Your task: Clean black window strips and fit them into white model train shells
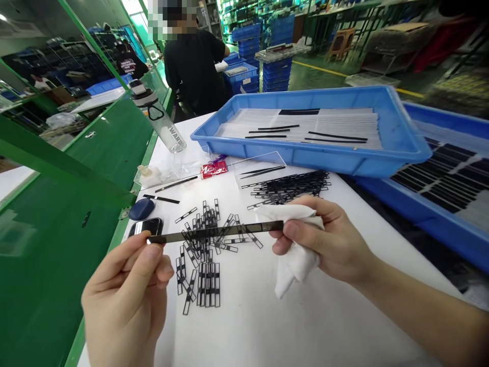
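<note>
Between my two hands a long thin dark strip [229, 230] is held level above the white table. My left hand [128, 290] pinches its left end between thumb and fingertips. At the other end my right hand [324, 239] grips a crumpled white cloth [296, 267], its thumb and fingers around the strip's end. Below the strip lies a loose pile of small black-framed pieces [202, 229], with several lined up side by side [208, 285] nearer to me. Behind my right hand is a heap of thin black strips [294, 186].
A blue tray [305, 153] holding white ribbed sheets and several black strips stands at the back. Tweezers [263, 172], a red packet [214, 169], a clear bottle [164, 122] and a dark blue round object [141, 209] lie about. A person in black [196, 66] is beyond.
</note>
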`<state>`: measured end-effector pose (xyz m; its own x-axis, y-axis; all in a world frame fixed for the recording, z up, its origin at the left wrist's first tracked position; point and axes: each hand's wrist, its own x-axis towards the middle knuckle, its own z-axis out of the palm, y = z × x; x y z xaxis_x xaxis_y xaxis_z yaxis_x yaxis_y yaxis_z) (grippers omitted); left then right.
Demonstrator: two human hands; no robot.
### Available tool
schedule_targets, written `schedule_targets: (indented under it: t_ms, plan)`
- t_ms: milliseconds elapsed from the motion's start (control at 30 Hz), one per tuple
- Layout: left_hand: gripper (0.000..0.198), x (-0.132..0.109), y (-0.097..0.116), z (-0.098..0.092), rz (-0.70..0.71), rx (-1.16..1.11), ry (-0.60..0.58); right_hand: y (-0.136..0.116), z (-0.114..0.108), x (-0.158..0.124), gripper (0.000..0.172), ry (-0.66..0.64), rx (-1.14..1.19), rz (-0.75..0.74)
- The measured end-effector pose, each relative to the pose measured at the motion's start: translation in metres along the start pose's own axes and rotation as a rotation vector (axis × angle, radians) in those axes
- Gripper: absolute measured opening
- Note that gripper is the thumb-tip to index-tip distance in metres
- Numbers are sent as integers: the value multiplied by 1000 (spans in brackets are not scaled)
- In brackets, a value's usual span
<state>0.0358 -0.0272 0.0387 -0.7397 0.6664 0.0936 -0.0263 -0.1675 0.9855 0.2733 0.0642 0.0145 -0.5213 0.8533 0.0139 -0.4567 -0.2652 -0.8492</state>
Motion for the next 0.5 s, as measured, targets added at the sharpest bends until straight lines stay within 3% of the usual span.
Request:
schedule_targets:
  t_ms: [300,500]
  plan:
    - [20,2,-5,-4,28,0,15,1,-2,0,10,-27,-23,-5]
    - [18,-10,0,1,106,90,64,-1,2,1,18,168,-344,-48]
